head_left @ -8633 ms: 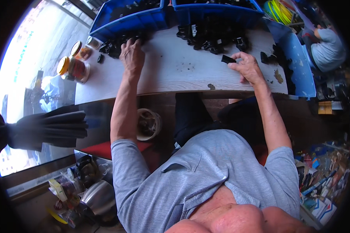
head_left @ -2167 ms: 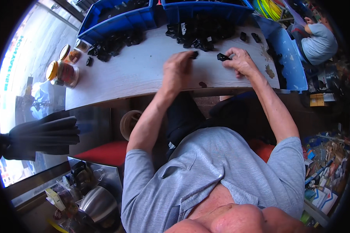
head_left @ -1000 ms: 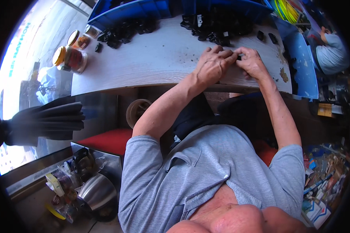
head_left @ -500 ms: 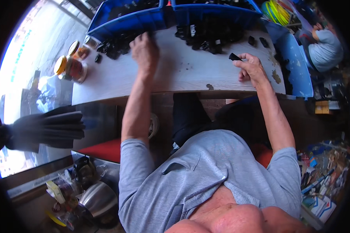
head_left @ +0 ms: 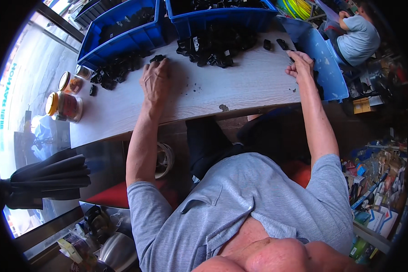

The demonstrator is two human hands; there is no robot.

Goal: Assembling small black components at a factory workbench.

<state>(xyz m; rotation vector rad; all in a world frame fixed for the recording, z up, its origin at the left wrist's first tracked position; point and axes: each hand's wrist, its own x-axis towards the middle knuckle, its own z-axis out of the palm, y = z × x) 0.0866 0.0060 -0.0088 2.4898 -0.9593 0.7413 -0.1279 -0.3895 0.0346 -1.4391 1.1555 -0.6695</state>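
Note:
At the near edge of the black pile on the left, my left hand (head_left: pixel 154 82) has its fingers bent and closed on a small black part (head_left: pixel 157 58) at its tips. My right hand (head_left: pixel 303 65) is over the table's right edge, beside a light-blue bin (head_left: pixel 333 65). Its fingers are curled together, and a dark sliver of a small black part shows between them, mostly hidden. Two loose black parts (head_left: pixel 267 44) lie just beyond that hand. A larger heap of black parts (head_left: pixel 213 47) sits at the table's far middle.
Blue crates (head_left: pixel 122 38) of black parts stand along the far side of the white table (head_left: pixel 240 86). Jars (head_left: pixel 68 106) line its left end. Yellow coiled hose (head_left: pixel 297 8) and a seated person (head_left: pixel 358 36) are at the far right.
My left hand has drawn back from the pile, with a black part at its fingertips. My right hand has shifted toward the light-blue bin. The view has turned slightly.

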